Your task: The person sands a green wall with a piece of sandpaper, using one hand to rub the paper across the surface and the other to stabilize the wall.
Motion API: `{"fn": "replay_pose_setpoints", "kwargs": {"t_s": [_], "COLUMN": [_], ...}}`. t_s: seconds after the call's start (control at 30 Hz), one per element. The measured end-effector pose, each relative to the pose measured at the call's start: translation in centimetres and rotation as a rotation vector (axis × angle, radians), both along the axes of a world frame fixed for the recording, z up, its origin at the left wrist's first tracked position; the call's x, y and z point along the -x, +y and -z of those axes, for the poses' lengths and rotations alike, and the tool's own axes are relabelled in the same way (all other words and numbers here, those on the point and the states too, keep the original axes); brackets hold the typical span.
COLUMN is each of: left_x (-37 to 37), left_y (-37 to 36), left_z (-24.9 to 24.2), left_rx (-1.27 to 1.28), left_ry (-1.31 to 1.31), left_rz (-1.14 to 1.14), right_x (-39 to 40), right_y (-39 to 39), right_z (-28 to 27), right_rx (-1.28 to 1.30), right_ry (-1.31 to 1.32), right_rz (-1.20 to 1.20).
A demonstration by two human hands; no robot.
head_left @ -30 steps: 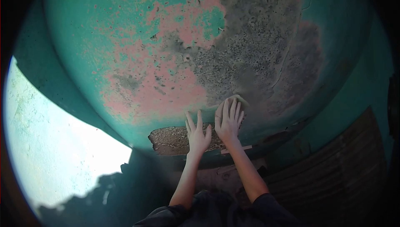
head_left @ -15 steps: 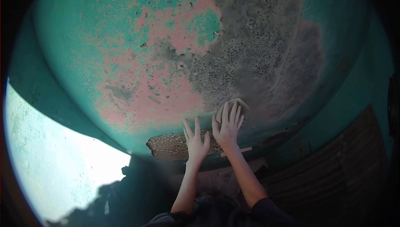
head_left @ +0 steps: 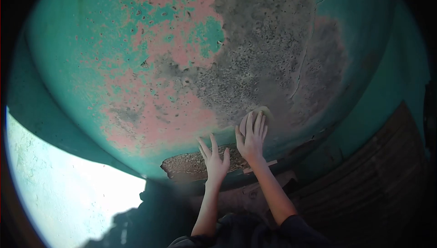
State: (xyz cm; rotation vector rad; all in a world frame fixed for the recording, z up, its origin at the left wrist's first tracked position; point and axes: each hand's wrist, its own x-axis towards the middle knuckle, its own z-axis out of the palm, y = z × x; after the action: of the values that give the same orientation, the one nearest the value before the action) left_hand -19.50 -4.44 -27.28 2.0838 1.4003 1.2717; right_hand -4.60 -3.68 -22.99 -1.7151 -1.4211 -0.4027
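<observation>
My right hand (head_left: pixel 251 143) presses a pale round sanding disc (head_left: pixel 246 122) flat against a large curved, worn green panel (head_left: pixel 104 20). Its fingers lie stretched over the disc, whose rim shows around them. To its left, my left hand (head_left: pixel 215 161) touches the panel's lower part with fingers spread, holding nothing. Behind it runs a rough brown patch (head_left: pixel 182 165) where the paint has broken away. Above both hands the panel shows pink areas (head_left: pixel 168 116) and a pitted grey area (head_left: pixel 255 52).
A thin crack (head_left: pixel 302 66) runs down the grey area. Below the panel, near my right wrist, is a small pale strip (head_left: pixel 260 167). Dark ribbed material (head_left: pixel 364 179) lies at the lower right. Bright light falls on a pale surface (head_left: pixel 68 179) at the left.
The view has shifted a little, so the panel sits further left. Against the panel, my right hand and the disc have slid slightly right. My left hand stays spread on the panel.
</observation>
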Motion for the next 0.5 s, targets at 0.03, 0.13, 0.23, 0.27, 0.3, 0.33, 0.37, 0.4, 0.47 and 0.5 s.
{"fn": "replay_pose_setpoints", "kwargs": {"t_s": [0.03,0.13,0.23,0.27,0.3,0.33,0.37,0.4,0.47,0.5], "left_x": [-0.1,-0.4,-0.6,-0.6,-0.6,-0.7,-0.8,-0.8,-1.0,-1.1], "left_y": [-0.1,-0.6,-0.2,-0.1,-0.1,0.2,0.4,0.3,0.2,0.1], "left_z": [-0.2,-1.6,-1.0,-0.6,-0.4,-0.3,-0.2,-0.1,-0.2,-0.4], "left_rx": [0.031,0.163,0.135,0.131,0.11,0.087,0.085,0.083,0.077,0.097], "left_ry": [0.015,0.029,0.059,0.064,0.061,0.057,0.061,0.057,0.063,0.046], "left_rz": [0.008,0.097,0.12,0.131,0.121,0.11,0.118,0.111,0.119,0.109], "right_x": [-0.4,-1.6,-1.4,-1.5,-1.5,-1.6,-2.0,-2.2,-2.8,-3.2], "right_y": [0.4,1.4,0.1,-0.5,-1.2,-1.4,-0.9,-0.7,0.1,0.6], "right_z": [-1.8,-2.8,1.9,2.7,2.7,2.6,2.3,0.0,-3.1,-4.1], "right_rx": [-0.056,-0.176,0.112,0.109,0.177,0.243,0.241,0.154,0.064,-0.006], "right_ry": [0.051,0.091,-0.061,-0.056,-0.106,-0.157,-0.153,-0.107,-0.052,-0.028], "right_rz": [-0.009,-0.067,-0.027,-0.016,-0.014,-0.014,-0.007,-0.018,-0.014,-0.037]}}
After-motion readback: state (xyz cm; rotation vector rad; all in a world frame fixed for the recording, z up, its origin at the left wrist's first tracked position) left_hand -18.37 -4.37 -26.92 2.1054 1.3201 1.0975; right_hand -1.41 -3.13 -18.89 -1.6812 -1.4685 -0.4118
